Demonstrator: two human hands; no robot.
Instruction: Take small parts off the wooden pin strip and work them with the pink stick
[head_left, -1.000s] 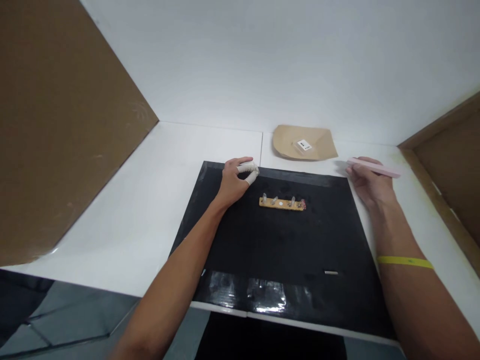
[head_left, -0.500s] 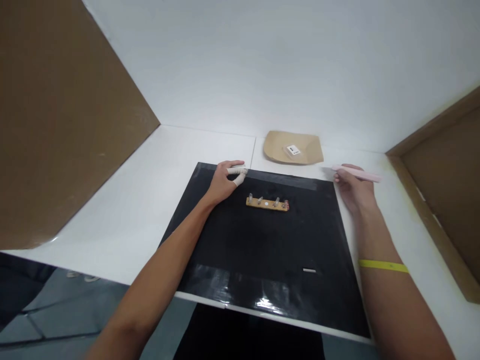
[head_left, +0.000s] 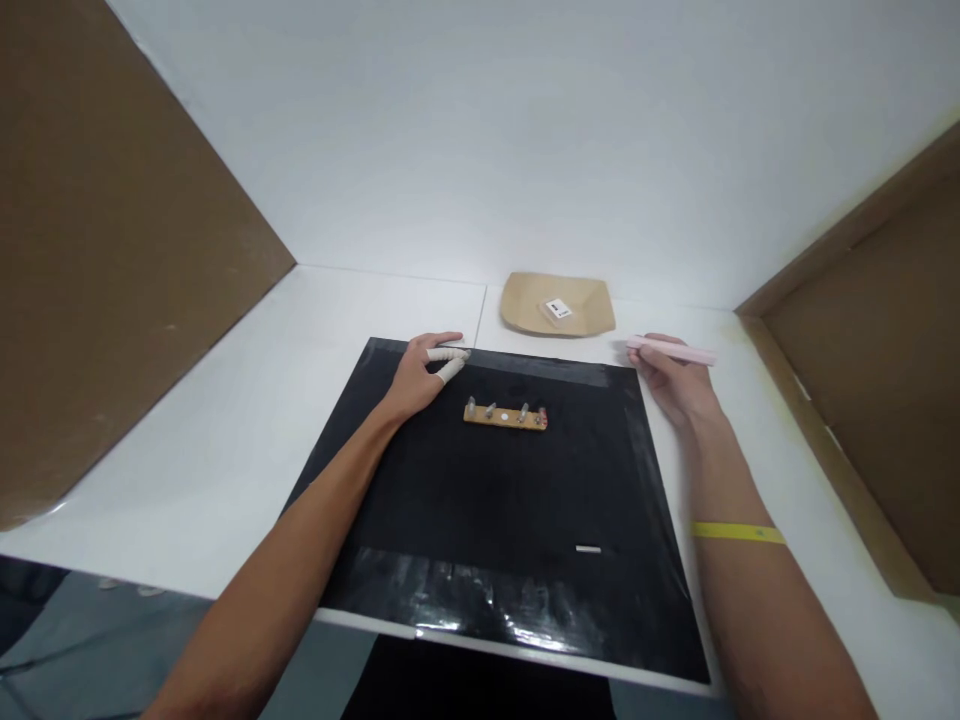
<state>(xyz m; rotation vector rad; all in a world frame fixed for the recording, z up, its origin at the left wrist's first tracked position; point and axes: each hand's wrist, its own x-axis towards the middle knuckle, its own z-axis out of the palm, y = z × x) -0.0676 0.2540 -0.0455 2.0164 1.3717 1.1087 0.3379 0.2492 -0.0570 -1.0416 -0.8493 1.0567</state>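
Sitting near far-left corner of black mat [head_left: 480, 500] on bench [head_left: 187, 420]: left hand [head_left: 420, 377], covered thumb and forefinger tips close together; cannot tell whether anything pinched. Tan strip [head_left: 504, 417] towards mat's far edge: probably light, stiff; upright clear bits [head_left: 523, 411] look fragile, so best held by bare long edges. Shallow brown tray [head_left: 519, 302] beyond far edge. Small pale bar [head_left: 588, 548] towards near-right corner. Right hand [head_left: 679, 383], just off far-right corner: fingers closed round pink tool [head_left: 688, 353], seemingly light, rigid, best gripped mid-length.
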